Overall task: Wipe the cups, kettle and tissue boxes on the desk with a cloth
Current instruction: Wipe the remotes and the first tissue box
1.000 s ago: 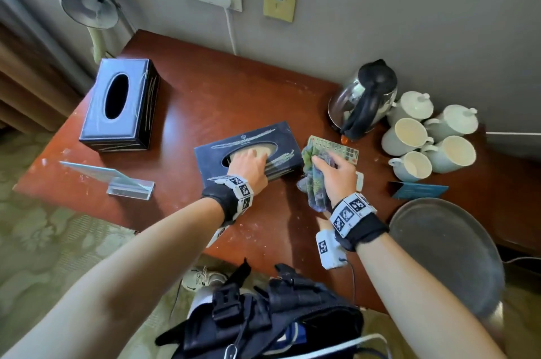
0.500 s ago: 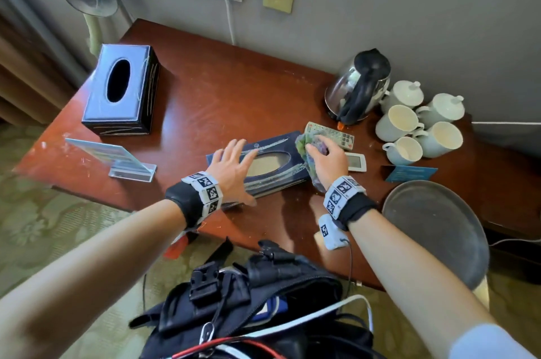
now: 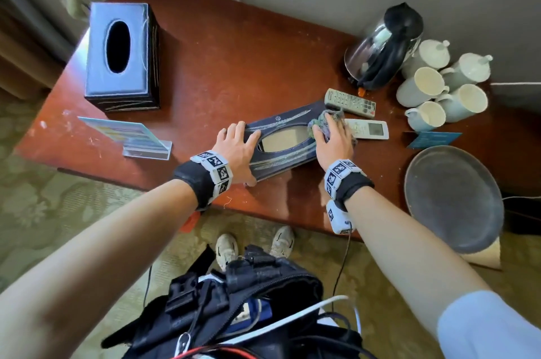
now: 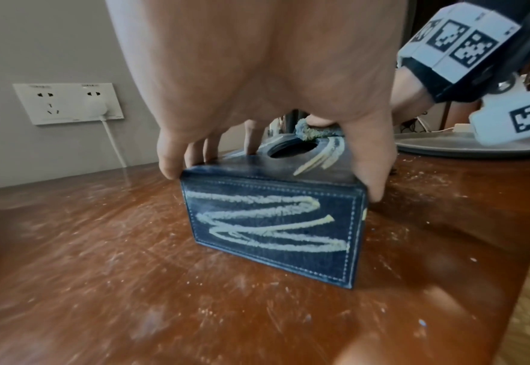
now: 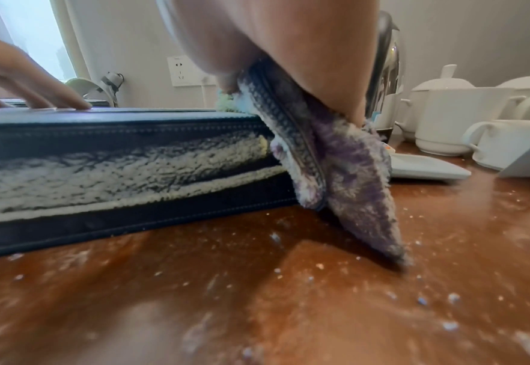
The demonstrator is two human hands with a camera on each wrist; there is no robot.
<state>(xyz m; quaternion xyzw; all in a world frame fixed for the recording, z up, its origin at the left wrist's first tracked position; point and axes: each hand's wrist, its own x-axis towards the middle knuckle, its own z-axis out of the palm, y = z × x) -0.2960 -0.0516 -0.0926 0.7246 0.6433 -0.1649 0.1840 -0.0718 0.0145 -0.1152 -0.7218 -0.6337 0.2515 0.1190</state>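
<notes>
A flat dark-blue tissue box [image 3: 292, 153] smeared with pale streaks lies on the red-brown desk [image 3: 234, 65]. My left hand [image 3: 238, 143] holds its left end, fingers on the top and thumb down the near side, as the left wrist view shows on the box [image 4: 273, 222]. My right hand [image 3: 333, 141] grips a purple-grey cloth [image 3: 322, 124] and presses it on the right end of the box top. In the right wrist view the cloth [image 5: 345, 160] hangs over that end of the box [image 5: 117, 160]. A taller tissue box [image 3: 120, 45] stands back left. The kettle [image 3: 383, 45] and white cups [image 3: 421, 86] stand back right.
Two remotes [image 3: 349, 99] [image 3: 366, 128] lie just behind and right of the cloth. A round grey tray [image 3: 452, 197] overhangs the desk's right front, a blue card [image 3: 433, 139] behind it. A clear sign stand [image 3: 128, 136] sits front left. White dust speckles the desk.
The flat box, tilted up a second ago, now lies flat. My left hand slid to its left end, and my right hand brought the cloth onto its right end.
</notes>
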